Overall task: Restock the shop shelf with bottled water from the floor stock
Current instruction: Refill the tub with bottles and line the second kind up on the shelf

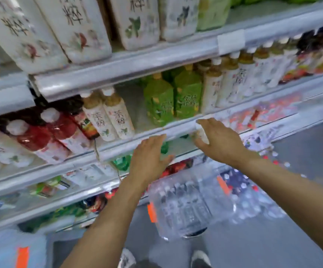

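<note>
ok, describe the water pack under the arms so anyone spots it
On the grey floor below the shelving, look between the forearms. That shrink-wrapped water pack has orange strips at both ends and lies nearer the shoes than its right-hand neighbour.

Both arms are bare: the left forearm [106, 219] and right forearm [292, 190] show uncovered to the frame edge. The left hand [149, 155] and right hand [220, 142] are bare too. The left shoe [126, 258] and right shoe [201, 258] are whitish sneakers with darker markings, both blurred.
</note>
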Available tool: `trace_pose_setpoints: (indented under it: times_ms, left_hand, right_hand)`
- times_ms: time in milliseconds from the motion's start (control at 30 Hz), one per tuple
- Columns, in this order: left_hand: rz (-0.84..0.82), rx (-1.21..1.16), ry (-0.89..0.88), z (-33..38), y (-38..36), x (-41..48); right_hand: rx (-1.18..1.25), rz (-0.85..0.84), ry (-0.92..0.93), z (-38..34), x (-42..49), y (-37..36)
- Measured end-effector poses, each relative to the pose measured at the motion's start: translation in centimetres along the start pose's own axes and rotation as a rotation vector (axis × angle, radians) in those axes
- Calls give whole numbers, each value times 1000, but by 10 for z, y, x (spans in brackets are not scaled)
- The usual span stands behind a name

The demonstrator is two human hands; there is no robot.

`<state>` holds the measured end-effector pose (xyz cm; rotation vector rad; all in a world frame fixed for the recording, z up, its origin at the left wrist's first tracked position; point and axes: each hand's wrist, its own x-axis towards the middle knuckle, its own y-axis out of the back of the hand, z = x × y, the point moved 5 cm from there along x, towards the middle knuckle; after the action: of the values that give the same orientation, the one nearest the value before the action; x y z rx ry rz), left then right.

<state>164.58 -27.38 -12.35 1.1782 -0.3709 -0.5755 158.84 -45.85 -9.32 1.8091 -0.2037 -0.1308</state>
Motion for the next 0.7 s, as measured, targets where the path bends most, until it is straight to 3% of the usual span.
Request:
trace_pose_setpoints:
  times_ms: [167,400,567,700]
  left_hand:
    - [-319,-275,276,-11,-136,-18]
    - [-573,-516,704,-60,-310,-59]
    - [-572,-619,932,-96,-411,-69]
    - [-444,-697,1072,-121,-466,-61]
  right_hand:
    - [90,-312,-170,79,-23,-108]
    - [171,-699,-408,143,-65,-277]
    - [229,-813,-516,167,-77,-385]
    - [305,-808,-615,174,-75,-457]
